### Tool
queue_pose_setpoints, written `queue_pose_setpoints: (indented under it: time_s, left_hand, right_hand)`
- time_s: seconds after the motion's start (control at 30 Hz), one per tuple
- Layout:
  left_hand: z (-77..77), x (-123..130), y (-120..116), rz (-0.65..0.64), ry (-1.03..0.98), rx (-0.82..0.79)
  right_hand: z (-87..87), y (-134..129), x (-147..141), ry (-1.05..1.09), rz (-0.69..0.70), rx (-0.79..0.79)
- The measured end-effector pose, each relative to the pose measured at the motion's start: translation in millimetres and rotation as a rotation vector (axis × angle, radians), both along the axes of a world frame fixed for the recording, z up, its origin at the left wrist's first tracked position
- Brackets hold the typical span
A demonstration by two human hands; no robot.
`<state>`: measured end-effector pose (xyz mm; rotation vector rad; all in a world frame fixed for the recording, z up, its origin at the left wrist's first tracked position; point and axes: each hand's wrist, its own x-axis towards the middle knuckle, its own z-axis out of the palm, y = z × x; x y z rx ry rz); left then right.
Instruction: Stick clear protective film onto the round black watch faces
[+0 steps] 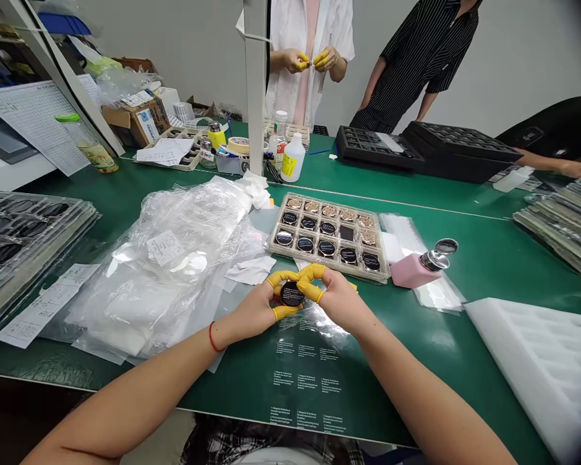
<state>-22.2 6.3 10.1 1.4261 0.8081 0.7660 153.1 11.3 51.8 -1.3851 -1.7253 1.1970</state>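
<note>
My left hand (266, 307), in yellow finger cots, grips a round black disc (292, 294) with pale printed text by its edge. My right hand (326, 290), also in yellow finger cots, has its fingers pressed together at the disc's upper right edge. Whether a small item is between those fingertips cannot be made out. Just beyond the hands lies a clear compartment tray (330, 259) with black discs and gold-toned round pieces; one compartment looks dark and square. Below the hands, a clear sheet with blocks of white text (310, 381) lies on the green table (232, 400).
Plastic bags (150, 284) cover the left of the table, beside another tray (10, 239). At right are a pink pump bottle (416, 270), white foam (537, 361) and stacked trays (566, 219). A white post (255, 90) rises at the back. Other people are across the table.
</note>
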Motion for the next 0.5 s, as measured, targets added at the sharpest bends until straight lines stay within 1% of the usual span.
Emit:
queue_pose_setpoints:
  time_s: [0.17,0.5]
  left_hand:
    - [-0.1,0.2,0.1,-0.003,-0.010,-0.007]
    - [-1.6,0.9,-0.5,0.005,-0.016,-0.021]
  right_hand:
    - [-1.5,0.2,-0.6,-0.063,0.000,0.066]
    - [-8.1,0.5,-0.7,-0.070,-0.011,0.121]
